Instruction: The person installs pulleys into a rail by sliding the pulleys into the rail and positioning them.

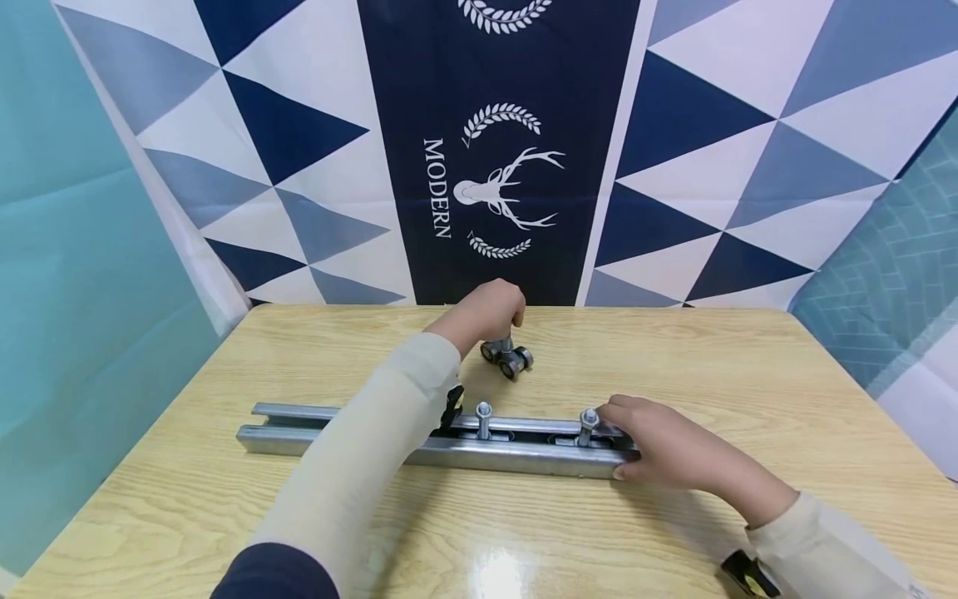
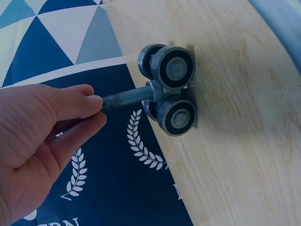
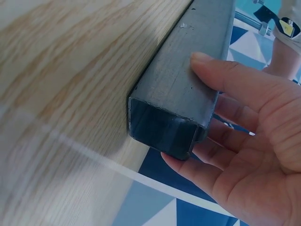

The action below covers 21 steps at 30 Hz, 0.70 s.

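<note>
My left hand pinches the threaded bolt of a four-wheeled metal trolley roller. In the head view the roller's wheels sit close over the table, beyond the rail. A slotted steel channel rail lies across the table, its open slot facing up. My right hand grips the rail's right end, thumb on the near wall and fingers at the far side; the right wrist view shows its hollow end. Two bolts, a left one and a right one, stand upright out of the slot.
The wooden table carries the rail, and its far edge meets a patterned cloth with triangles and a deer head. Teal sheeting hangs at the left. My left forearm passes over the rail's middle and hides part of it.
</note>
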{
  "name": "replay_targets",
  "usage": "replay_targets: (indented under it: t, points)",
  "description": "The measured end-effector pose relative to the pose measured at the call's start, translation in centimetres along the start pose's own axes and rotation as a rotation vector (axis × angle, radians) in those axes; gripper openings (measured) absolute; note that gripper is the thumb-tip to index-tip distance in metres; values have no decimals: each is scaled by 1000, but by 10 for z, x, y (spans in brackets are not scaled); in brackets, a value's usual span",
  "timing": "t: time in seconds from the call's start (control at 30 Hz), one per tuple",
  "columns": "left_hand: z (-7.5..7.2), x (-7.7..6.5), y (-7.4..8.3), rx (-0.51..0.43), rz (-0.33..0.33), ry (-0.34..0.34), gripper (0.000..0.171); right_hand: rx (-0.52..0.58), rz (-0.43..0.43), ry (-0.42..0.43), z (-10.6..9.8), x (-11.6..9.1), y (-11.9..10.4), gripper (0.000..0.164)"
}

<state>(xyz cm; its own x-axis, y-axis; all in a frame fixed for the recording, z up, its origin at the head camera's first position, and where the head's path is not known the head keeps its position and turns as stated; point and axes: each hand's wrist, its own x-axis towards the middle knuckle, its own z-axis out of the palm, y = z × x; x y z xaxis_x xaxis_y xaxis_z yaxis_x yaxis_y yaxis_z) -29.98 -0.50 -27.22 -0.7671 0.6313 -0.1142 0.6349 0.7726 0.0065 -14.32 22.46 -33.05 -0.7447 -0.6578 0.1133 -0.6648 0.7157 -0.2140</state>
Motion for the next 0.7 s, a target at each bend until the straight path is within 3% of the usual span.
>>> replay_targets:
  t: [0.27, 0.7]
  points:
    - [-7, -9, -7, 21, 25, -6, 15, 8, 15, -11, -1, 2, -1, 57]
    - [-32, -31, -28, -34, 23, 62, 10, 5, 22, -16, -1, 0, -1, 57]
